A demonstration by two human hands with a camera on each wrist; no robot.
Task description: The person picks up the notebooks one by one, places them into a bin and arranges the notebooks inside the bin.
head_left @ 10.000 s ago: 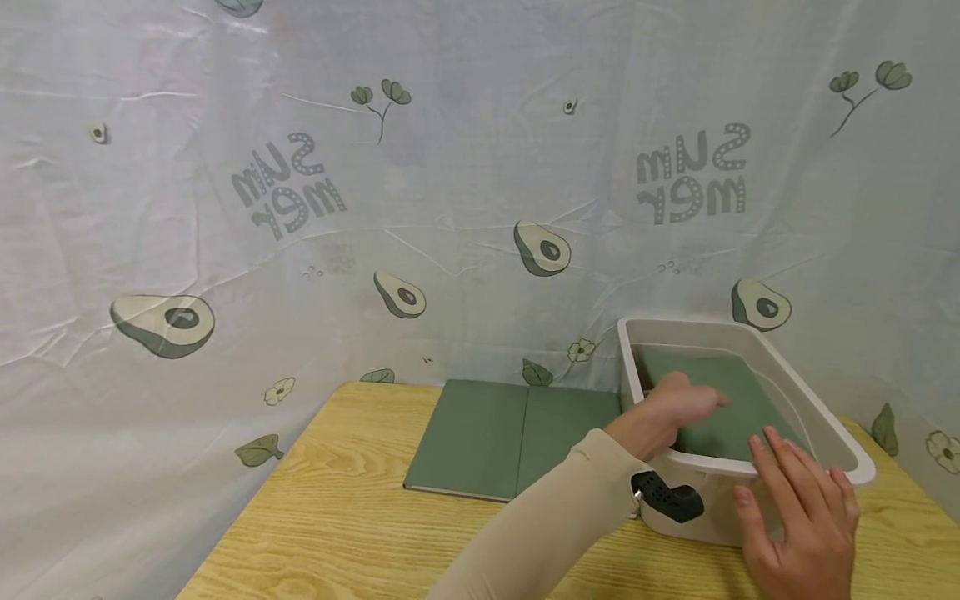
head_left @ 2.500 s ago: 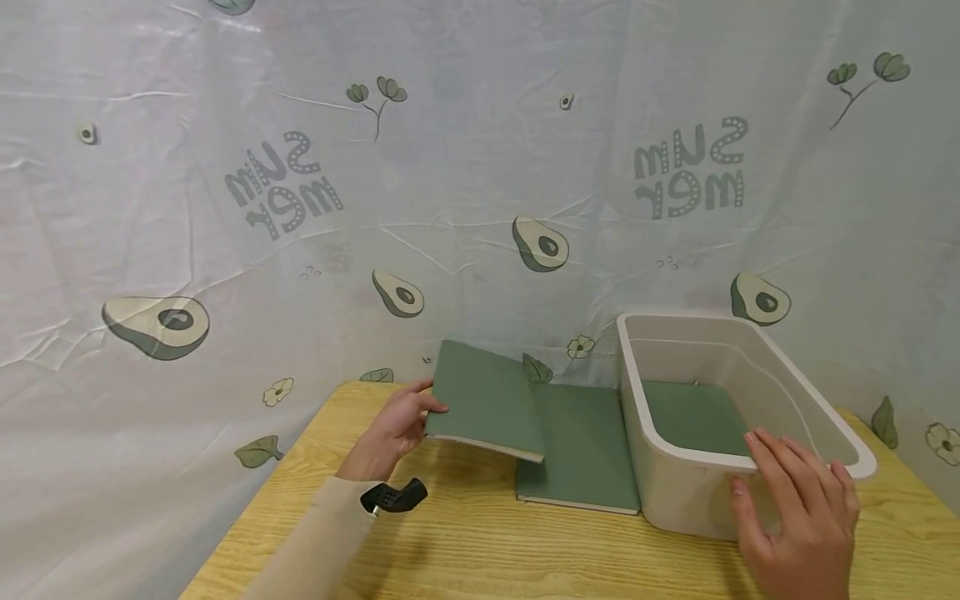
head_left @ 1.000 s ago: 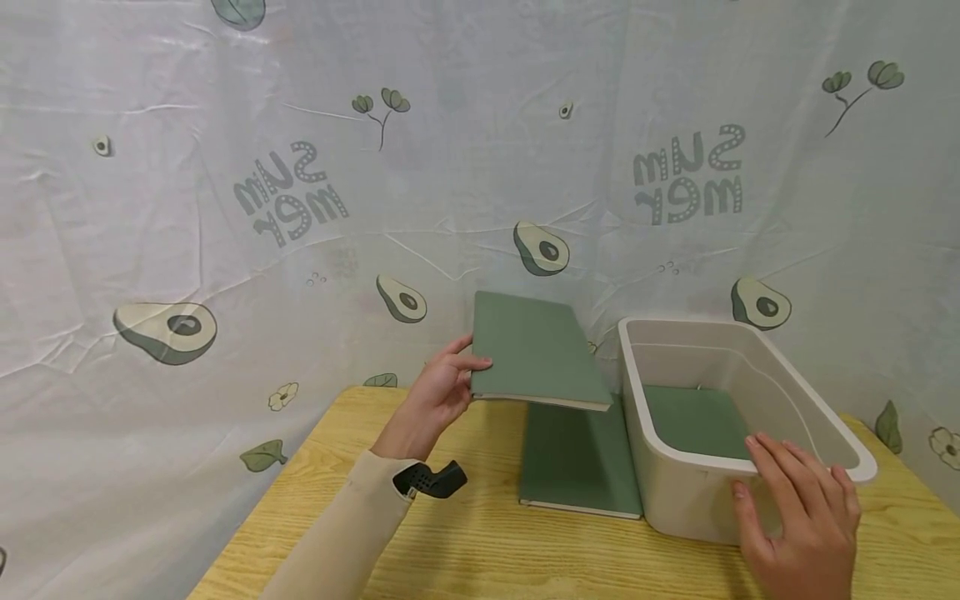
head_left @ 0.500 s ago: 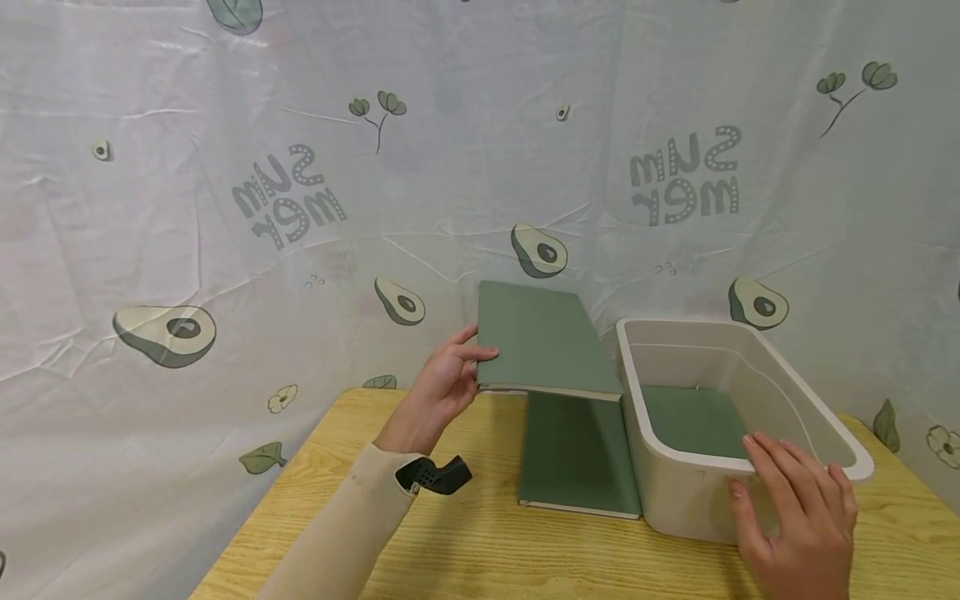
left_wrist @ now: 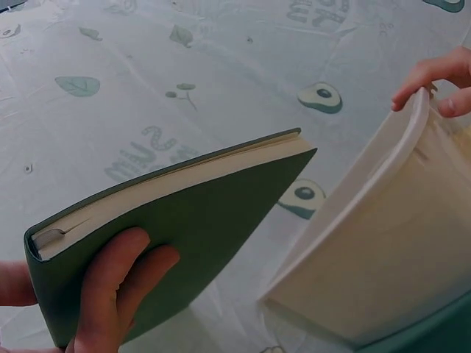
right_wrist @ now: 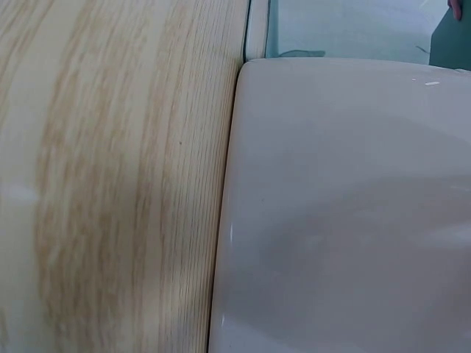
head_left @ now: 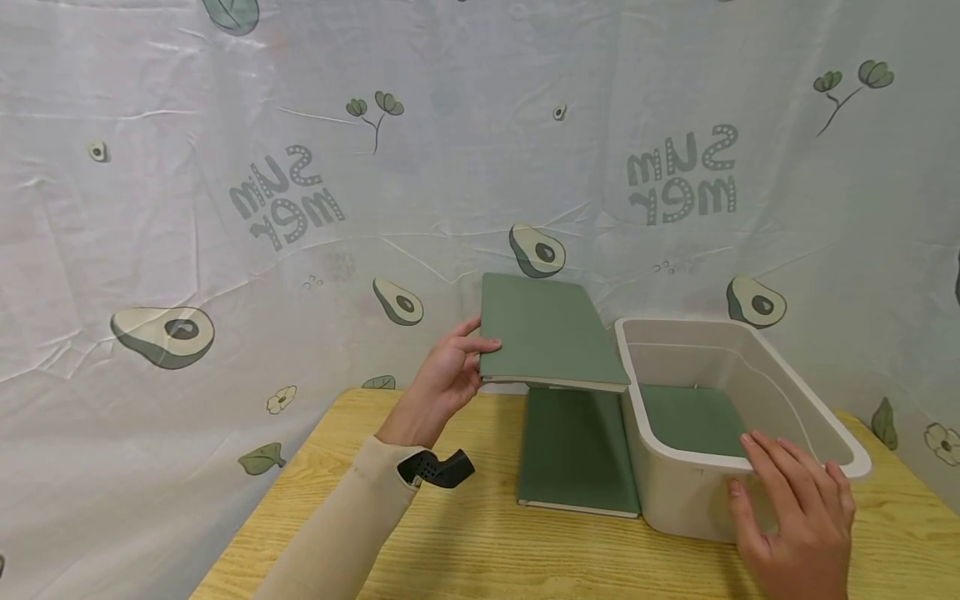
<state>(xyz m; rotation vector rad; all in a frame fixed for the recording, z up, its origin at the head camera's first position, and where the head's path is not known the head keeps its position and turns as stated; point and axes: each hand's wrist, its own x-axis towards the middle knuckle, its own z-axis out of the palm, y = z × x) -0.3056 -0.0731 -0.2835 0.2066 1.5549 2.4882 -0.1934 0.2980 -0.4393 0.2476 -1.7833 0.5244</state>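
Note:
My left hand (head_left: 446,375) holds a green hardcover notebook (head_left: 547,333) by its left edge, raised above the table. In the left wrist view, fingers (left_wrist: 110,272) lie against the notebook's green cover (left_wrist: 199,220), and its cream page edges show. A second green notebook (head_left: 573,467) lies flat on the table beneath it, beside the bin. My right hand (head_left: 798,517) grips the near rim of the beige plastic bin (head_left: 697,492), fingers over the edge and thumb on the outer wall. Another green notebook (head_left: 690,417) lies down inside the bin.
The wood-grain table (head_left: 480,558) extends under everything. Behind it hangs a pale curtain (head_left: 442,192) printed with avocados. The raised notebook's right corner overlaps the bin's left rim in the head view. A black wrist device (head_left: 438,469) sits at the left sleeve cuff.
Earlier my left hand reached into the bin while two notebooks lay side by side. Since then it has lifted the left one, moving it up and rightward toward the bin. The right hand stays put.

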